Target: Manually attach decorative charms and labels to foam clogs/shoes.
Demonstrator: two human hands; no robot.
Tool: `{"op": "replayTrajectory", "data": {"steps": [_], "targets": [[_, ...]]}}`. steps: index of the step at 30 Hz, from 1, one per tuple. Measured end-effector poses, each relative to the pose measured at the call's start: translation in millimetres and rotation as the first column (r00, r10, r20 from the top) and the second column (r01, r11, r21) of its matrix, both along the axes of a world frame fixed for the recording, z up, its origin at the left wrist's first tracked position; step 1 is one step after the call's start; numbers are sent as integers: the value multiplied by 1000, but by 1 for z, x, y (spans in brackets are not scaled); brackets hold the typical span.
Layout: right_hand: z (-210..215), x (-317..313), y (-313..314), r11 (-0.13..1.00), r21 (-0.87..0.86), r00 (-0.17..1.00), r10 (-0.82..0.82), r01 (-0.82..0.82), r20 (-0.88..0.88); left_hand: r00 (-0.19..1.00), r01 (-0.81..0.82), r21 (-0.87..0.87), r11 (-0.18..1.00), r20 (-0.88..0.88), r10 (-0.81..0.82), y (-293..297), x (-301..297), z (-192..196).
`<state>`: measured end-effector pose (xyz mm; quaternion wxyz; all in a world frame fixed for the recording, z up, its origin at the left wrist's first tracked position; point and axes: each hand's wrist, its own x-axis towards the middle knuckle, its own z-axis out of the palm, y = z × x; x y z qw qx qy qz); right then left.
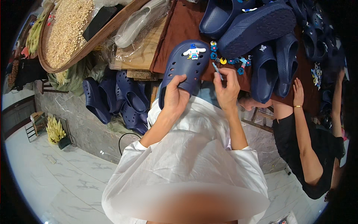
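Note:
My left hand [176,95] grips a navy clog [182,66] by its side, thumb across the upper, toe pointing away from me. A white long-eared character charm with a blue top hat [193,53] sits on the clog's toe. My right hand [228,89], just right of the clog, pinches a small light-blue shoe charm [217,71], seen edge-on, so its shape is hard to make out. Beyond that hand, loose charms lie on the brown table, among them a yellow round charm [223,61] and a blue flower charm [240,70].
Navy clogs [257,31] are heaped at the far right; more clogs [130,91] are piled at left below the table. A round tray [47,69] of pale kernels bears a black flat object [101,22]. At right, a co-worker's hand [298,93] rests by the table edge.

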<state>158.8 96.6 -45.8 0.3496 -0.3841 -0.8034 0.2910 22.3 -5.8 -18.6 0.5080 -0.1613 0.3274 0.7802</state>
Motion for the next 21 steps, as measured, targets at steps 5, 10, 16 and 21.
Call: {"op": "replayTrajectory", "data": {"steps": [5,10,16,21], "targets": [[7,-23,-21,999,36,992,25,-20,-123,1000,3,19,1000,-15,-3,0,17,-11],[11,-26,-31,997,-58,988,39,-48,-148,999,-24,22,999,-34,24,-2,22,-12],[17,-21,-27,973,-211,984,53,-88,-169,997,-11,8,1000,-74,12,-3,26,-13],[6,-17,-11,726,-649,940,-10,-227,-341,986,-47,-61,997,-164,36,-1,33,-9]]}}
